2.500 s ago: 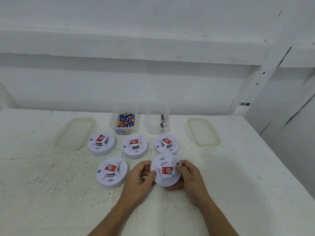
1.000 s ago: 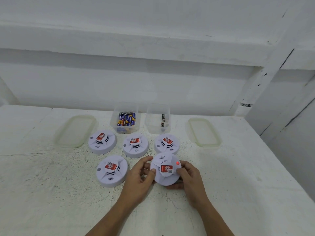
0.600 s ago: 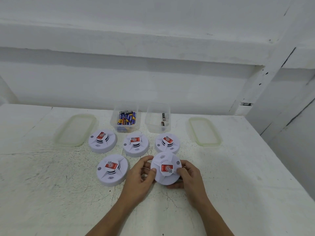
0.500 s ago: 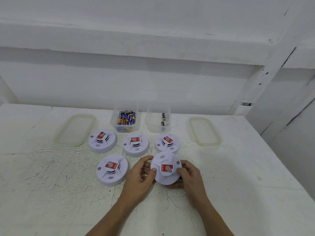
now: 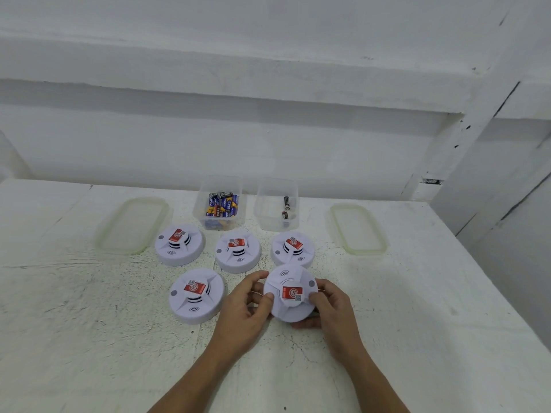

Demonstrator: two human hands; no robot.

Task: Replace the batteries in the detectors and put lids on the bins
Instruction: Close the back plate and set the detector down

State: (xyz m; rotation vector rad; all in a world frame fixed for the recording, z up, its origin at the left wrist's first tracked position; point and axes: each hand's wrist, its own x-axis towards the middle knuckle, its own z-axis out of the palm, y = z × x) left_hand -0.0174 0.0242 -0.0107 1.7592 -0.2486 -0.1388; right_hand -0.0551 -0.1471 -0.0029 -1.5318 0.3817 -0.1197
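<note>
Okay, from my station, biggest first: the white table [image 5: 89, 338] takes up most of my feed, and everything for the job sits on it.

Two translucent lids lie flat on it, the left lid [image 5: 131, 225] and the right lid [image 5: 357, 229], each well apart from the bins. So the lid step is not done; both bins stand uncovered at the back.

The left bin [image 5: 199, 210] holds a heap of batteries [image 5: 222, 205], which I read as the fresh stock. The right bin [image 5: 264, 210] has only two loose batteries [image 5: 286, 203] in it. My guess is spent cells from one detector, no more.

Now the detectors, five in all and all face up. There's the back-left detector [image 5: 179, 245], back-middle detector [image 5: 238, 251] and back-right detector [image 5: 292, 248] in a row before the bins, with the front-left detector [image 5: 196, 296] nearer me. All four look closed, and I can't tell what's inside them.

The fifth, the held detector [image 5: 290, 293], is at front right, tipped toward me. My left hand [image 5: 244, 308] curls its thumb and fingers round the left edge. My right hand [image 5: 331, 308] grasps the right edge, thumb on top beside the red label. Its housing looks shut, so I judge this unit is about finished, or being checked.

I'd call it early: perhaps one detector of five done, four to go, then both lids.
</note>
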